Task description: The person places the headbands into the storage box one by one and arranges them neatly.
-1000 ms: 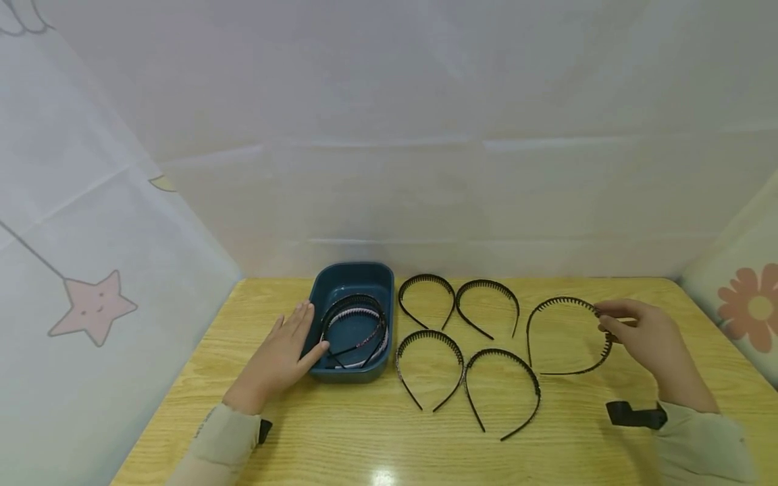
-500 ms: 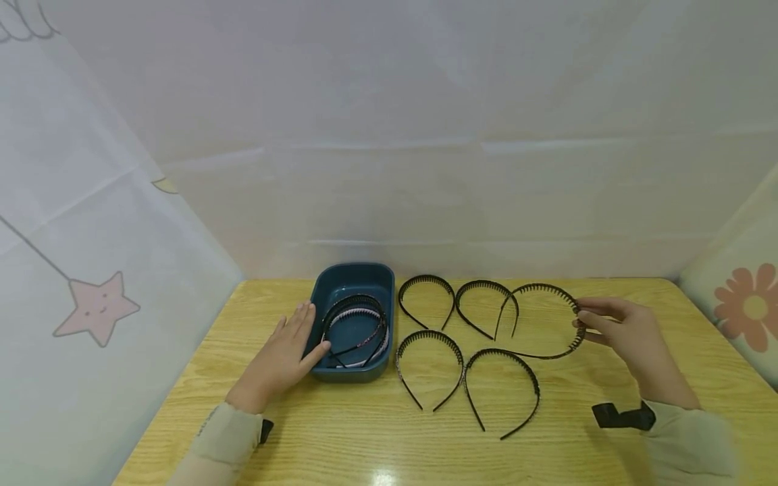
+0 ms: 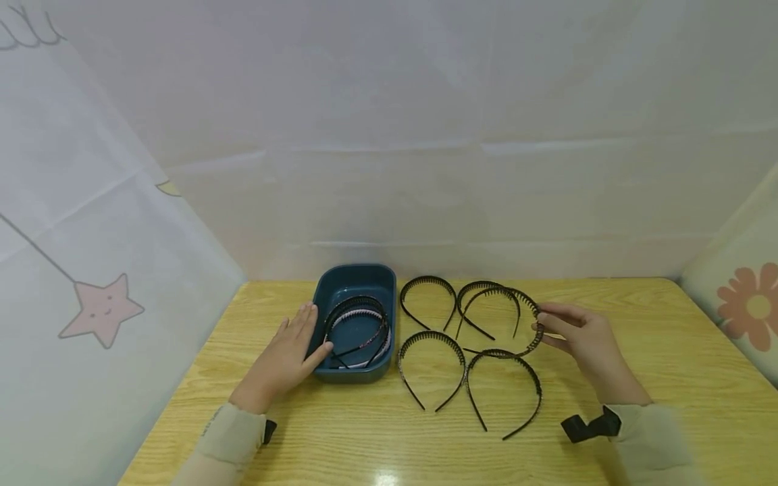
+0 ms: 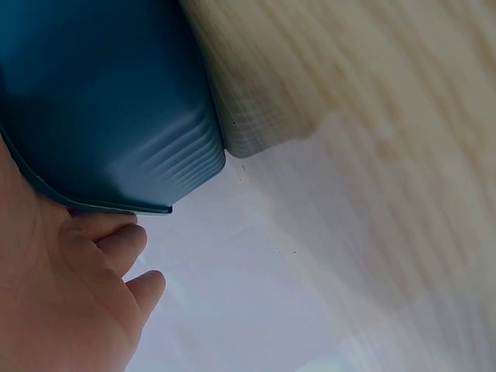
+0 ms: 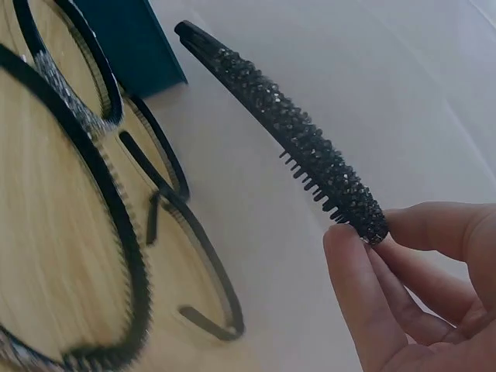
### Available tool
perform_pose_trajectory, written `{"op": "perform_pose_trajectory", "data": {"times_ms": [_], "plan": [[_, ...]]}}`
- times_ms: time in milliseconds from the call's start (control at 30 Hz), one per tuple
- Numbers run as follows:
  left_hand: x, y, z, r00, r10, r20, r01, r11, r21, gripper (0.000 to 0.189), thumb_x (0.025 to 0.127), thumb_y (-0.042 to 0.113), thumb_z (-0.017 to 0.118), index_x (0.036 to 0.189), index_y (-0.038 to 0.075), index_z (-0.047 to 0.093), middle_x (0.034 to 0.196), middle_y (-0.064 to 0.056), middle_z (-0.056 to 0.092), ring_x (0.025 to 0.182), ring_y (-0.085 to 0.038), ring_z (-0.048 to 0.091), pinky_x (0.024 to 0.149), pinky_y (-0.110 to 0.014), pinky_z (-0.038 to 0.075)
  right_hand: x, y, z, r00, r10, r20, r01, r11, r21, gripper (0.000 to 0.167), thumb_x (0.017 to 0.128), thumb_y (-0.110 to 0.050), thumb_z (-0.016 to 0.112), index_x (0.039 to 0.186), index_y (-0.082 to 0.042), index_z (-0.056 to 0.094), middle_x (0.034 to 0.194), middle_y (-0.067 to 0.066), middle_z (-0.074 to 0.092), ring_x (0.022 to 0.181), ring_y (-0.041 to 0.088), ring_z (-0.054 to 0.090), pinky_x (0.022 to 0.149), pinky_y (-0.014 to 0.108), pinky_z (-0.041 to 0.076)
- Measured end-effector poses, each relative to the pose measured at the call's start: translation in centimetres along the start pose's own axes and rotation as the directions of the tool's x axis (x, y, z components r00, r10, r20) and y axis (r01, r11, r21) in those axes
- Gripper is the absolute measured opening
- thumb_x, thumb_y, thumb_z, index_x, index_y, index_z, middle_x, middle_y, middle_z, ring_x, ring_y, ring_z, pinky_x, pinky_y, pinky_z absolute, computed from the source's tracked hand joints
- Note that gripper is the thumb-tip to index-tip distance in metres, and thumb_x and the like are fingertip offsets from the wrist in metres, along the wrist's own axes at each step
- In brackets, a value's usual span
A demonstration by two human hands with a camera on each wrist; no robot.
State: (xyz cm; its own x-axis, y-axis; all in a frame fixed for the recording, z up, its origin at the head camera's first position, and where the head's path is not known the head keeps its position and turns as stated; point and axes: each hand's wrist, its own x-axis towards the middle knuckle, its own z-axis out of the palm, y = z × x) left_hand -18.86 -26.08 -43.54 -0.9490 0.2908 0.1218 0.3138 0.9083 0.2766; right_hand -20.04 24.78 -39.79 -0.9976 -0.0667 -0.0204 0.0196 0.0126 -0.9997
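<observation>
Black and sparkling: pinching a headband [image 5: 298,132] in the right hand [image 3: 580,341], right of the tub [image 3: 349,376], touching its left rim with a straight-fingered left hand [image 3: 282,356]. Lift high, avoiding snags!

No text, label, brand or number can be read in any of the three views. The only lettering-like print is a short line of small dark marks [image 3: 212,420] on the pale beige fabric sleeve [image 3: 229,437] of the person's left arm, on the cuff's outer side in the head view; it is too small and blurred to make out. In the left wrist view, a few tiny dark specks [image 4: 280,252] stand on the smooth whitish surface [image 4: 225,294] beneath the wood-patterned area; whether they are print cannot be told.
</observation>
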Motion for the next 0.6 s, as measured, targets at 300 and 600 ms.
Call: {"op": "perform_pose_trajectory", "data": {"times_ms": [300,600], "plan": [[0.0,-0.2,0.1,1.000,0.007,-0.006,-0.007,1.000,0.008,0.082,0.105,0.047,0.051,0.159,-0.006,0.019,0.167,-0.022,0.014,0.154,-0.038,0.012,0.123,-0.061,0.011,0.9,0.4,4.1,0.999,0.002,0.033,-0.002,1.000,0.011,0.055,0.098,-0.020,0.071,0.140,0.010,0.053,0.113,0.002,0.069,0.098,0.013,0.072,0.088,0.031,0.059],[0.2,-0.3,0.3,1.000,-0.001,0.010,0.001,1.000,-0.007,0.084,0.105,0.051,0.048,0.160,-0.004,0.016,0.168,-0.021,0.012,0.155,-0.038,0.010,0.123,-0.060,0.010,1.9,-0.4,7.1,1.000,-0.025,0.011,0.024,1.000,0.016,0.052,0.097,-0.020,0.072,0.137,0.008,0.057,0.112,0.002,0.069,0.098,0.015,0.072,0.088,0.034,0.060]]}}
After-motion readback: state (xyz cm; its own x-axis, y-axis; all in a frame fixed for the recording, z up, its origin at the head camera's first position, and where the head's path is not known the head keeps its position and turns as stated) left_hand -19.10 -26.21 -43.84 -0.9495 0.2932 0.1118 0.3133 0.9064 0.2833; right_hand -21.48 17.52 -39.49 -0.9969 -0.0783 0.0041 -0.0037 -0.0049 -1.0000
